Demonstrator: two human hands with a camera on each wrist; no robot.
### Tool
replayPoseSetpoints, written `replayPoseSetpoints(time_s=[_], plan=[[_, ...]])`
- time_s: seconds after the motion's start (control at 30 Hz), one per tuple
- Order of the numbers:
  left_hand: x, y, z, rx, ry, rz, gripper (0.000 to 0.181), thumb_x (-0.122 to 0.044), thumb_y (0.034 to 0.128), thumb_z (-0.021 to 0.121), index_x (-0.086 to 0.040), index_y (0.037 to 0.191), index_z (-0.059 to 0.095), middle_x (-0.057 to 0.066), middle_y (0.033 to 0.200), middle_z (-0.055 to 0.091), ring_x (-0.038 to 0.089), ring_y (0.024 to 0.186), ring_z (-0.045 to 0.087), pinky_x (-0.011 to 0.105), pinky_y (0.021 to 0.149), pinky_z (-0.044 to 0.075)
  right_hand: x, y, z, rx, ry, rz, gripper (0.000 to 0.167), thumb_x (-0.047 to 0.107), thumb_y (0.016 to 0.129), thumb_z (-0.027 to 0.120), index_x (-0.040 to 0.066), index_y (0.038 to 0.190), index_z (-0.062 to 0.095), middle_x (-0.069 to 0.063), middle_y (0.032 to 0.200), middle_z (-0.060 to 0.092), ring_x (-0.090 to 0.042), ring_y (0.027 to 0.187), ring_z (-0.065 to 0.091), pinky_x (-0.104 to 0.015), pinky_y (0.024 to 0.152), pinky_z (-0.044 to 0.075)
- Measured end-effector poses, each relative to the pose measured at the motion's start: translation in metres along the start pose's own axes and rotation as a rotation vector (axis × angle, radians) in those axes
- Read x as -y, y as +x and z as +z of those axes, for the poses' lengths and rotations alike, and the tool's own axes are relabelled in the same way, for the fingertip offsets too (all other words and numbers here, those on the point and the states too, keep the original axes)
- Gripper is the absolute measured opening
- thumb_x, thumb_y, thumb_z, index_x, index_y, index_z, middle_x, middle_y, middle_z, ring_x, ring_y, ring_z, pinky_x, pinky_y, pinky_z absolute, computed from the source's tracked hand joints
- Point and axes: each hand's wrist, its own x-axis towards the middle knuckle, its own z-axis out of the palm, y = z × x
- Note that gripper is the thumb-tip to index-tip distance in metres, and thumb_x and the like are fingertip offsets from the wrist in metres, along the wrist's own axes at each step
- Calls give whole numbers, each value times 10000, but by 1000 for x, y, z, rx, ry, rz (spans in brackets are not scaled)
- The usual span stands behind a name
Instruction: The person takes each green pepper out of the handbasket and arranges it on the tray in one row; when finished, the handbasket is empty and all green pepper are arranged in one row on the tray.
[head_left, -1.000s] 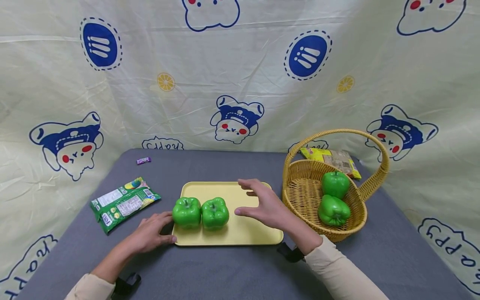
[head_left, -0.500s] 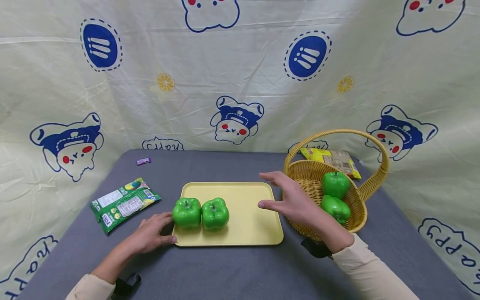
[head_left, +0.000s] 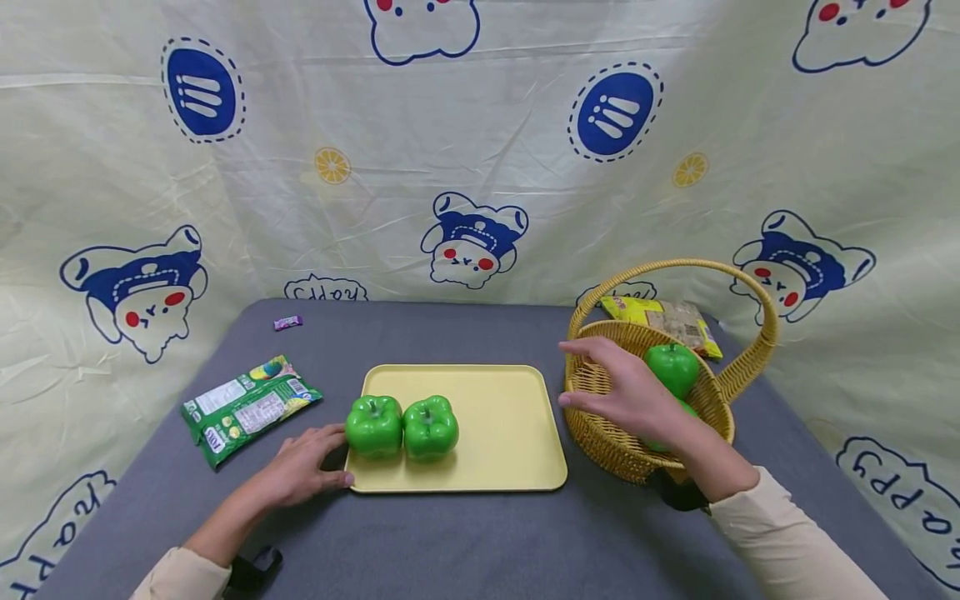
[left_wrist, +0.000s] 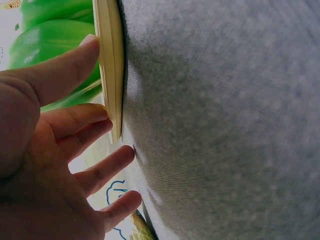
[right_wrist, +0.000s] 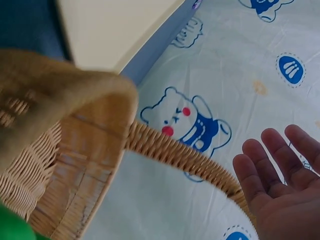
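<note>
At the near left corner of the yellow tray (head_left: 498,429), my left hand (head_left: 303,467) touches the rim with thumb and fingertips, its fingers fairly straight. Two green bell peppers (head_left: 374,425) stand side by side on the tray's left half, just right of that hand. Over the left part of the wicker basket (head_left: 611,446), my right hand (head_left: 630,392) hovers with thumb and fingers spread, holding nothing. Inside the basket lie a green bell pepper (head_left: 672,369) and another one mostly hidden behind the right hand. In the right wrist view, the fingers (right_wrist: 280,160) are extended near the basket's handle (right_wrist: 185,157).
A green snack packet (head_left: 251,408) lies left of the tray. Farther back is a small purple wrapped candy (head_left: 288,322). Behind the basket rests a yellow packet (head_left: 663,321). A printed cloth (head_left: 480,125) hangs around the back and sides of the grey table (head_left: 420,542).
My right hand has moved right, from above the tray to above the basket, and now covers most of the nearer pepper there. The left hand has stayed at the tray's corner.
</note>
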Motion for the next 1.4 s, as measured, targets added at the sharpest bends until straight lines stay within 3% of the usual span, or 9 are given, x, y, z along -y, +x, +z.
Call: replayPoseSetpoints(time_s=[0.37, 0.6, 1.03, 1.4], plan=[[0, 1, 0, 7, 0, 1, 644, -361, 786, 727, -25, 1302, 540, 186, 1364, 510, 383, 1219, 471, 499, 856, 354, -26, -10, -15, 18, -50, 53, 584, 340, 816, 725, 108, 1311, 518, -104, 1286, 561, -301, 1175, 530, -520, 924, 450], [0, 0, 0, 7, -3, 1, 644, -360, 786, 726, -21, 1301, 539, 192, 1365, 508, 384, 1219, 471, 502, 860, 354, -46, -17, -22, 20, -69, 47, 552, 338, 838, 704, 105, 1306, 526, -96, 1277, 570, -292, 1161, 536, -512, 920, 446], [0, 0, 0, 2, -2, 4, 635, -354, 790, 725, -19, 1297, 542, 191, 1360, 512, 386, 1221, 469, 496, 851, 351, -76, -30, -29, 52, -97, 120, 526, 343, 849, 692, 96, 1288, 538, -129, 1250, 572, -364, 1119, 561, -553, 897, 448], [0, -1, 0, -1, -1, -2, 641, -357, 786, 728, -20, 1298, 541, 193, 1361, 511, 384, 1219, 471, 497, 853, 351, -93, -41, -36, 118, -114, 144, 511, 372, 855, 678, 96, 1268, 555, -160, 1285, 552, -376, 1191, 494, -592, 912, 407]])
